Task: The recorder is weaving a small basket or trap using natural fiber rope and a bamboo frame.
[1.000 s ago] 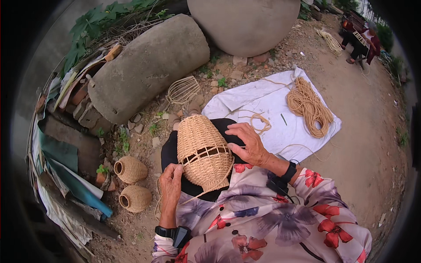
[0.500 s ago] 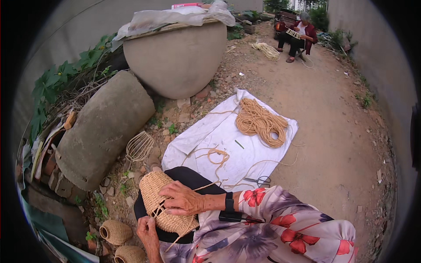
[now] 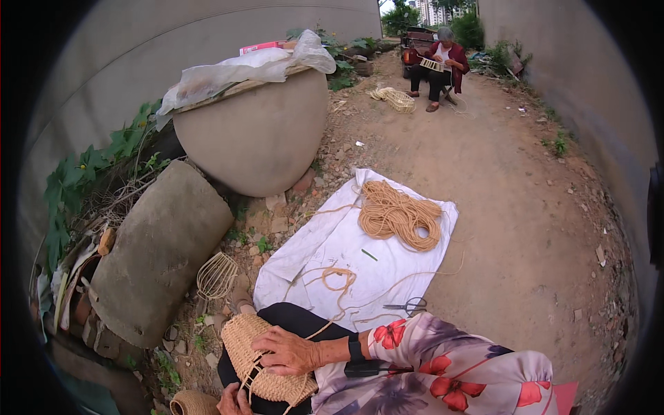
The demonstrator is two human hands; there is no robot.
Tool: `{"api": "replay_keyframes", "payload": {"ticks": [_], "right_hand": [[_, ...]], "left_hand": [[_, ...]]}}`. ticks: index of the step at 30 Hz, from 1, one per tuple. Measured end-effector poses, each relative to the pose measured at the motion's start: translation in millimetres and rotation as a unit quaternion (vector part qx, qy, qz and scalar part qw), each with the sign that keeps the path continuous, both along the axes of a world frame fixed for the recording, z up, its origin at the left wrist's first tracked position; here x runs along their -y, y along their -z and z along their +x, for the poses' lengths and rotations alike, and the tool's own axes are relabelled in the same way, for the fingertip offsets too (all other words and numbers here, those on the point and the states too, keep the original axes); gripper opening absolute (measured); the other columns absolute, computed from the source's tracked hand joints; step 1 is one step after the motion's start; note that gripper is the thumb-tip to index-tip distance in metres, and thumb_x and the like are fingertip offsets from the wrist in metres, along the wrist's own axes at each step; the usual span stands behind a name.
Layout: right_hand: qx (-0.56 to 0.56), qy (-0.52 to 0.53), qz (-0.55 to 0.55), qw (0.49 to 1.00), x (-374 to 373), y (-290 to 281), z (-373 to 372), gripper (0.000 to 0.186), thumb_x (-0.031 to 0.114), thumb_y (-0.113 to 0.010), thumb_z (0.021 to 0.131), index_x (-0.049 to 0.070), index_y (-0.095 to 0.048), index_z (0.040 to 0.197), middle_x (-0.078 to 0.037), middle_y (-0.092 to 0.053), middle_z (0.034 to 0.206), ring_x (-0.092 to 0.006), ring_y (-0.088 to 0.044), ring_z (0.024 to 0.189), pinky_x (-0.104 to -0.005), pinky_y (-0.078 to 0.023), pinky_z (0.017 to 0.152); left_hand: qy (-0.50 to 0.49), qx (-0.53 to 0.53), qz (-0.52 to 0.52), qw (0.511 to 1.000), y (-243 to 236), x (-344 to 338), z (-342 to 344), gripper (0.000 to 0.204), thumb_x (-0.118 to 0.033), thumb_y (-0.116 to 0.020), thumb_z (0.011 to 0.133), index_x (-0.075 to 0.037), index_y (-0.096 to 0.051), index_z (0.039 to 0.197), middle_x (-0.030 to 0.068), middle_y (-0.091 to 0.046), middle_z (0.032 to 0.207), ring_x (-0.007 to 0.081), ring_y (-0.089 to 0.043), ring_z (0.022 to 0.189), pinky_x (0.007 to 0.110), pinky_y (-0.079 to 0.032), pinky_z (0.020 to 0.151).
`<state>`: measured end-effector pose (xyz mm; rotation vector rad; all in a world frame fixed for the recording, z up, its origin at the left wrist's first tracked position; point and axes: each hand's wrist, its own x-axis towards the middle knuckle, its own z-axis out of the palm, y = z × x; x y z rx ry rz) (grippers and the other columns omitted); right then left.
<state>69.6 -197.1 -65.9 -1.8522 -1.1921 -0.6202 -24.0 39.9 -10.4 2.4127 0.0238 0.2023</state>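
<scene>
A tan woven basket (image 3: 238, 339) lies tilted across my lap on dark trousers, with a gap of crossing bare strands in its side. My right hand (image 3: 287, 351) rests over the basket, fingers curled onto the weave beside that gap. At the basket's lower left edge is my left hand (image 3: 235, 401), thumb and fingers drawn together near the strands; what they pinch is too small to make out, and the picture's edge cuts the hand off. From the basket a long loose cord (image 3: 339, 315) runs up onto a white sheet (image 3: 311, 266).
On the sheet lie a big coil of tan cord (image 3: 398, 214) and scissors (image 3: 408, 306). A wire-like frame (image 3: 218, 275), a small woven pot (image 3: 194, 402), a concrete cylinder (image 3: 162, 252) and a large covered vat (image 3: 256, 131) stand left. Far off, a seated person (image 3: 443, 66) handles a pale frame.
The view has tilted upward, so the sheet, basket and hands sit lower in the picture. My left hand has shifted slightly along the basket's edge; my right hand stays on the weave.
</scene>
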Motion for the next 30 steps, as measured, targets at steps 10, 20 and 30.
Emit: {"api": "replay_keyframes", "payload": {"ticks": [10,20,30], "right_hand": [[0.025,0.0,0.006,1.0,-1,4,3,0.019,0.02,-0.066,0.085,0.006,-0.058,0.094,-0.018,-0.048,0.122,-0.0327,-0.047,0.119,-0.0511,-0.032,0.1],[0.014,0.001,0.013,1.0,-5,5,0,0.019,0.019,-0.066,0.084,0.005,-0.058,0.095,-0.018,-0.048,0.121,-0.0328,-0.048,0.116,-0.0496,-0.032,0.1],[0.035,0.0,0.03,0.999,-1,0,3,0.017,0.02,-0.062,0.085,0.006,-0.054,0.086,-0.016,-0.047,0.113,-0.0316,-0.047,0.107,-0.0465,-0.033,0.095]], "left_hand": [[-0.075,-0.091,0.378,0.918,25,-67,-27,0.027,-0.025,-0.054,0.095,-0.002,-0.065,0.106,0.0189,-0.067,0.101,0.0363,-0.063,0.085,0.046,-0.048,0.073],[0.043,0.09,0.11,0.989,15,5,5,0.022,-0.016,-0.058,0.093,-0.002,-0.064,0.108,0.0201,-0.066,0.097,0.0378,-0.063,0.088,0.042,-0.05,0.079],[-0.12,0.036,0.313,0.942,46,-130,-48,0.028,-0.02,-0.055,0.095,0.0,-0.063,0.112,0.0201,-0.067,0.1,0.0371,-0.064,0.091,0.041,-0.05,0.081]]}}
